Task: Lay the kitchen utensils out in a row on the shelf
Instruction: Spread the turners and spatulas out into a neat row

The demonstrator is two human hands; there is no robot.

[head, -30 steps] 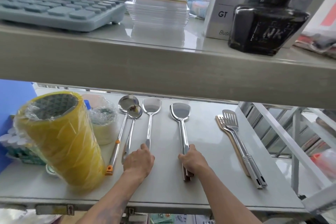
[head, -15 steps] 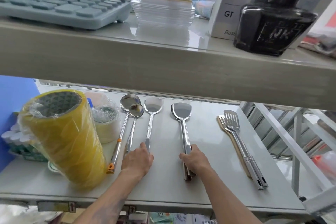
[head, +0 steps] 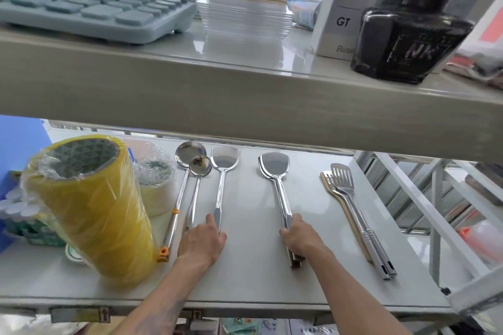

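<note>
Steel utensils lie side by side on the lower shelf (head: 250,275), handles toward me. From the left: a ladle with an orange-tipped handle (head: 179,198), a smaller ladle (head: 197,187), a rounded turner (head: 221,182), a flat turner (head: 277,185), then a slotted turner (head: 351,198) lying on a wooden spatula (head: 330,187). My left hand (head: 201,242) covers the handle ends of the small ladle and the rounded turner, fingers curled over them. My right hand (head: 298,238) grips the flat turner's handle near its end.
A tall yellow tape stack (head: 92,209) and a wrapped white tape roll (head: 158,185) crowd the shelf's left side. The upper shelf (head: 245,90) overhangs, carrying a calculator (head: 95,3), clear plastic stack (head: 245,3), white box (head: 345,8) and black ink bottle (head: 411,24). White rack frame (head: 435,226) at right.
The view has shifted slightly. Both hands stay on the same handles, and the utensils lie where they were.
</note>
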